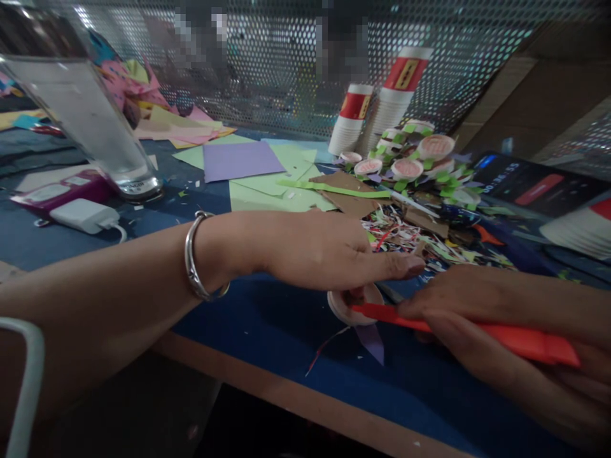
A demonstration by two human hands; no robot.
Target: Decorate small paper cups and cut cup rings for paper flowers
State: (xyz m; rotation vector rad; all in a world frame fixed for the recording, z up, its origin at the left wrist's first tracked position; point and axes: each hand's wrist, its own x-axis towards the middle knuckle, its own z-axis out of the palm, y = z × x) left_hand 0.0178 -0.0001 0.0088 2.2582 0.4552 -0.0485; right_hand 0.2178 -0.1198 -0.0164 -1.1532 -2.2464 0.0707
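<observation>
My left hand [315,248], with a silver bangle at the wrist, reaches over a small round cut-down paper cup base [340,312] near the table's front edge. Its thumb points right; the other fingers curl down, mostly hidden, with a fingertip pressing inside the base. Wrapped in my right hand [477,299] is a long orange-red plastic tool [529,343], its thin tip touching the base. Its exact kind cannot be made out. A purple paper strip [371,343] sticks out from under the base, beside a thin red-and-white paper shred [324,352].
Behind my hands lie paper shreds [398,229], several cup bases with green tabs [408,169] and stacked paper cups [352,121]. Purple paper [241,161] rests on green sheets [281,202]. At left stand a water glass [90,108] and a white charger [86,215]; at right, a phone [539,181].
</observation>
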